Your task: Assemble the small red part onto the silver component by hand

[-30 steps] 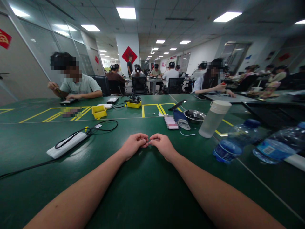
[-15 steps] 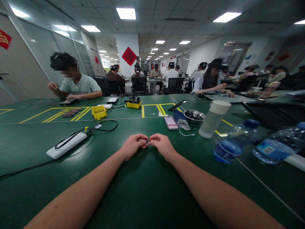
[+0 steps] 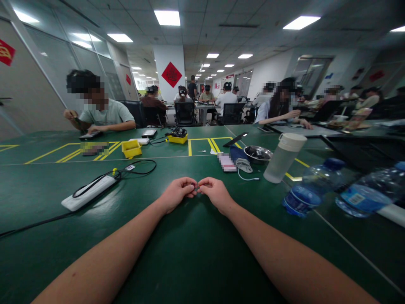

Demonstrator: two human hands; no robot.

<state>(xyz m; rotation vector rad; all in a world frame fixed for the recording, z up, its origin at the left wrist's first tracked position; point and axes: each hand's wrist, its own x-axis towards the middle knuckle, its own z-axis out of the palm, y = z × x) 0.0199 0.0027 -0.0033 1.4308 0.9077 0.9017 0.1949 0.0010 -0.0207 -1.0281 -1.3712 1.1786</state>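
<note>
My left hand [image 3: 179, 193] and my right hand [image 3: 217, 194] meet fingertip to fingertip over the green table [image 3: 190, 253], in the middle of the head view. The fingers of both are curled into a pinch. A tiny dark bit [image 3: 193, 185] shows between the left thumb and forefinger, too small to name. Whatever the right fingertips may hold is hidden behind them. Beyond my right hand lie a pink-and-white item [image 3: 227, 162], blurred out, and a blue and grey cloth pouch [image 3: 243, 159] with a white cable [image 3: 248, 177].
To the left is a white power strip [image 3: 91, 192] with a black cord. Yellow trays [image 3: 131, 149] stand farther back. On the right are a steel bowl [image 3: 257, 154], a frosted bottle [image 3: 281, 160] and two water bottles [image 3: 303, 194]. Other people sit around the tables.
Both hands keep their place, with only a slight shift of the fingertips; the dark bit at the left fingers shows more now. In the background a standing person has moved right.
</note>
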